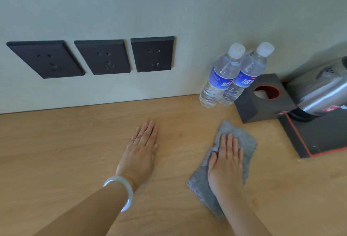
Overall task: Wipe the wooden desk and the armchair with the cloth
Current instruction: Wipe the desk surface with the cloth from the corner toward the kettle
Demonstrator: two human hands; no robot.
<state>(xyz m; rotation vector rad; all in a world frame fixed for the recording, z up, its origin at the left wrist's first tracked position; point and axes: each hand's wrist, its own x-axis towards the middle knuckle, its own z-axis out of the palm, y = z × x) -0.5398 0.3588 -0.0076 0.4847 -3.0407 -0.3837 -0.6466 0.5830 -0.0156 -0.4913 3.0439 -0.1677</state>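
The light wooden desk (65, 151) fills the lower half of the view and meets a pale wall at the back. A grey cloth (247, 141) lies flat on it at the right. My right hand (226, 162) presses down on the cloth with straight fingers spread over its middle. My left hand (142, 147) rests flat on the bare wood to the left of the cloth, fingers straight and together, a white bangle on its wrist. No armchair is in view.
Two water bottles (221, 77) stand against the wall at the back right. Beside them are a black tissue box (262, 98), a steel kettle (323, 89) and a black tray with a red edge (319, 138). Three dark wall sockets (102, 57) sit above the desk.
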